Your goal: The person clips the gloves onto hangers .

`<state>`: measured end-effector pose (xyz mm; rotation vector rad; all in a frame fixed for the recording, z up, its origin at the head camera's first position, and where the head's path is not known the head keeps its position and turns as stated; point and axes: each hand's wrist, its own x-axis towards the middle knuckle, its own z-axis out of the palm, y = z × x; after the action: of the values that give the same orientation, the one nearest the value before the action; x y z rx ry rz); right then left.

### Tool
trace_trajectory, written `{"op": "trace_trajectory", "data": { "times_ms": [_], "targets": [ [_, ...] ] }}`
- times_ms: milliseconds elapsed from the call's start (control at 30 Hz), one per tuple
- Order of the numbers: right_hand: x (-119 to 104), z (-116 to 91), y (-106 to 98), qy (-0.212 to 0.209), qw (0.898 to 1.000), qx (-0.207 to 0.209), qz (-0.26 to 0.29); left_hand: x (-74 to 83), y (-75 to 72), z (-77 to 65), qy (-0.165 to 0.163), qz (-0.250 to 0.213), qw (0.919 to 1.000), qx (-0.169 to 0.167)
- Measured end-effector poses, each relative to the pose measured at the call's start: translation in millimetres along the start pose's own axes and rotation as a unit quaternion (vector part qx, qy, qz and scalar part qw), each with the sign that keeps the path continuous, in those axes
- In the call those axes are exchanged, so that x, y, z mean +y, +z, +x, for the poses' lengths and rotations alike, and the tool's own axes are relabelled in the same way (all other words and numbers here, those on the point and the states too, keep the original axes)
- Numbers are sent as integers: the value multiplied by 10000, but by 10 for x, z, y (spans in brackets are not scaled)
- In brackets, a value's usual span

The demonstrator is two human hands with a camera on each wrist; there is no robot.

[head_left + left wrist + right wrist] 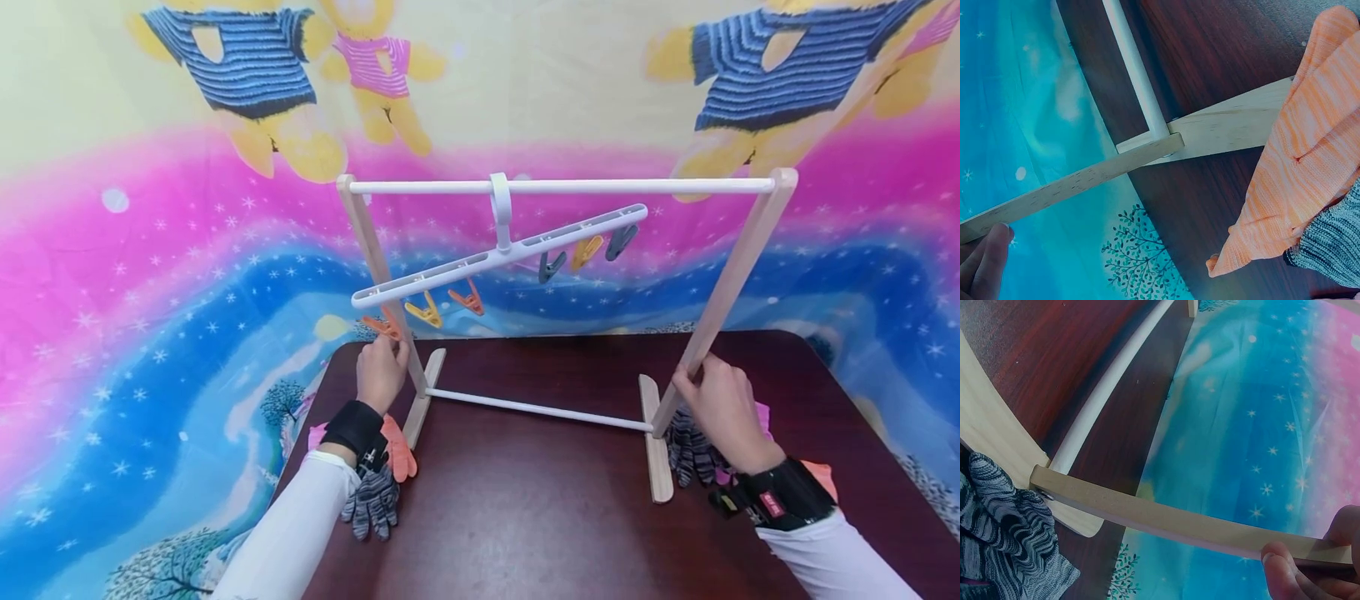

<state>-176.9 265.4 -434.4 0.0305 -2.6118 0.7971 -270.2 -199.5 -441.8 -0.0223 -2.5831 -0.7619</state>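
A wooden drying rack with two posts and a white top bar (637, 186) stands on the table. My left hand (381, 373) grips its left post (367, 237), with fingertips (999, 240) at the post's edge in the left wrist view. Lower on the right post (738, 275), my right hand (723, 412) holds the wood between thumb and fingers. From the top bar hangs a white clip hanger (450, 273), turned at an angle. Orange, yellow and grey clothespins dangle from it; an orange clothespin (382, 323) hangs just above my left hand.
Beside the left foot lie an orange glove (401, 450) and a grey striped glove (372, 502). Another grey striped glove (690, 450) sits by the right foot (658, 467), with pink and orange pieces around it. A patterned cloth (187, 275) hangs behind the dark table (525, 517).
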Motion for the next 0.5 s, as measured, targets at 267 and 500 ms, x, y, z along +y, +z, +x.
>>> {"op": "trace_trajectory", "data": {
  "times_ms": [267,500],
  "targets": [
    [21,69,11,72,10000,60,-25,-3,19,-36,-37,33,9999,93],
    [22,126,22,196,9998,-36,-19,-12,15,-72,86,29,9996,260]
  ]
}}
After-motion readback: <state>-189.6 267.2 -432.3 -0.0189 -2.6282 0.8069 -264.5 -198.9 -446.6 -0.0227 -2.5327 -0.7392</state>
